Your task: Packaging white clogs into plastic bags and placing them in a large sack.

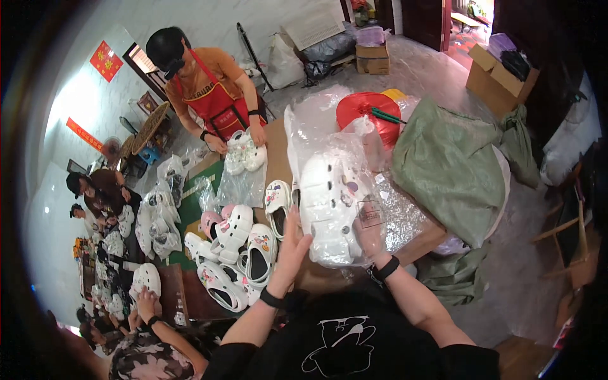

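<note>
A pair of white clogs (329, 209) with small charms lies in a clear plastic bag in front of me. My left hand (292, 250) is at the bag's left side, fingers stretched out flat and thumb apart. On the opposite side, my right hand (372, 235) grips the bagged clogs; clear film with a printed square covers part of its fingers. Just left of my left hand stands a white clog (277, 206) with colourful charms. More loose clogs (234, 234), white with some pink, are heaped on the table beside it.
Clear plastic bags (316, 120) and a red round item (367, 114) lie farther back. A green woven sack (443, 171) bulges at the right. Across the table, a person in a red apron (215, 95) handles bagged clogs (246, 152). Other people work along the left; one holds a white clog (145, 278).
</note>
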`<state>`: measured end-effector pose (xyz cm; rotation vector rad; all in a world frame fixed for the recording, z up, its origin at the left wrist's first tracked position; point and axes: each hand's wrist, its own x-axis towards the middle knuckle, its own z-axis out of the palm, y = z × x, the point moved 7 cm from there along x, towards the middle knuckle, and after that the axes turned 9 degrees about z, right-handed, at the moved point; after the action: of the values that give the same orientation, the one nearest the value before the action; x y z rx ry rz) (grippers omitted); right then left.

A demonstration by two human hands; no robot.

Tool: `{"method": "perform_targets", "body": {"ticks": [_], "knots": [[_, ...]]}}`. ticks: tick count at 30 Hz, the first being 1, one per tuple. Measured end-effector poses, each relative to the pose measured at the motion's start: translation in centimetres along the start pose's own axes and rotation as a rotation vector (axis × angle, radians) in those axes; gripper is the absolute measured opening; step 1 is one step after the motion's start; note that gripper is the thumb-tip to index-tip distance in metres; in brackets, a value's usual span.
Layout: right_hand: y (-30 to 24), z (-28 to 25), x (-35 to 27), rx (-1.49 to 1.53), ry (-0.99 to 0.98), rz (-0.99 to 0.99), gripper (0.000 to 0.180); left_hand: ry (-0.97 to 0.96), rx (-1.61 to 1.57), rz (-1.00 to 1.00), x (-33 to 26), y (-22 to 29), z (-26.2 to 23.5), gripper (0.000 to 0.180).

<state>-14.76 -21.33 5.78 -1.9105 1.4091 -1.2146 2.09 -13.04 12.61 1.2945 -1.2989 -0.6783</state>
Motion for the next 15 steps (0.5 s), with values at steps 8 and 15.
{"method": "perform_targets", "body": {"ticks": [8, 15], "knots": [[7.0, 1.1, -1.3, 0.666, -0.063, 0.421, 0.047, -0.485, -0.069, -0.471, -7.6, -7.8, 2.3, 0.045], [10.4, 2.7, -2.1, -0.319, -0.099, 0.069, 0.036, -0.420, -0.387, -0.660, -11.2, -13.2, 5.5, 0.041]]}}
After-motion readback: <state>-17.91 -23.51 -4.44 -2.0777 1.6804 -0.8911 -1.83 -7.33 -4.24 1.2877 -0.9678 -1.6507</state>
